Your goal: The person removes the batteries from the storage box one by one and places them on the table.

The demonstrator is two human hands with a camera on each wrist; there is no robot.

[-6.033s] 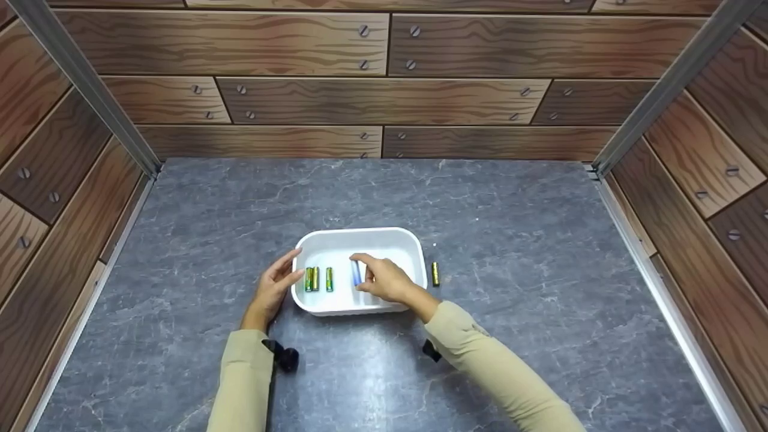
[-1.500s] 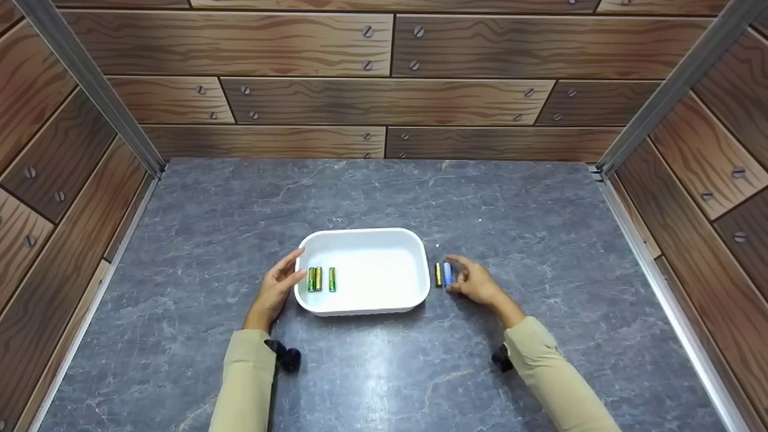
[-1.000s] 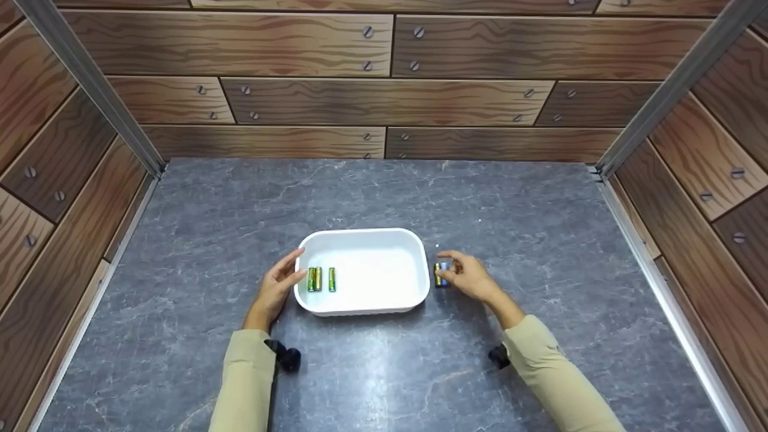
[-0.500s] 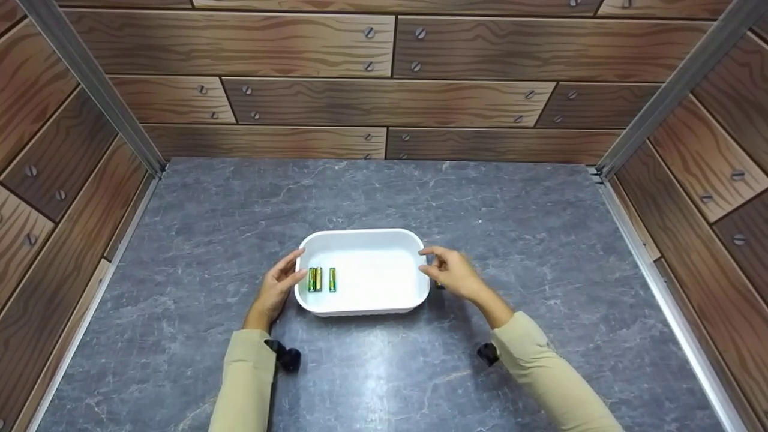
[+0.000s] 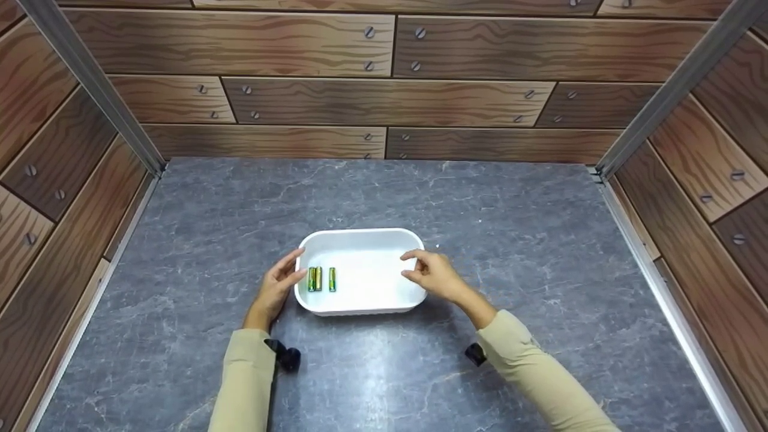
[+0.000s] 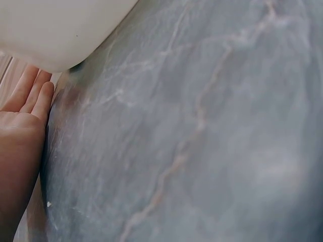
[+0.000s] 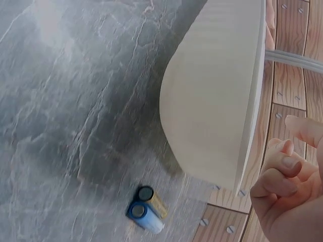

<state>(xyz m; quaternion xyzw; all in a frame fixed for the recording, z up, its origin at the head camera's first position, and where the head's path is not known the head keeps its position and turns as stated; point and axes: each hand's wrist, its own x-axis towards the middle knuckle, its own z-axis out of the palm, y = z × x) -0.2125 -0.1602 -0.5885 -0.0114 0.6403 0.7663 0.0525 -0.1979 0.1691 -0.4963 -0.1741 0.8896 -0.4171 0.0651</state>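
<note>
A white rectangular tub (image 5: 360,311) with rounded corners stands mid-table. Three green-and-gold batteries (image 5: 332,279) lie inside at its left end, two side by side and one slightly apart. My left hand (image 5: 276,291) rests at the tub's left rim; its fingers (image 6: 31,91) are straight along the outer wall in the left wrist view. My right hand (image 5: 437,276) is over the tub's right rim, thumb and index apart with nothing between them. A gold battery (image 7: 157,205) and a blue battery (image 7: 148,220) lie together on the table outside the tub, hidden by the hand in the head view.
The grey marbled table (image 5: 384,192) runs back to wood-patterned walls (image 5: 384,102) on three sides. Metal posts (image 5: 678,90) mark the back corners. A tiny white speck (image 5: 437,245) lies right of the tub.
My right hand carried a blue battery out of the tub, laid it beside the gold one on the right, let go and moved left over the tub's rim. The left hand stayed.
</note>
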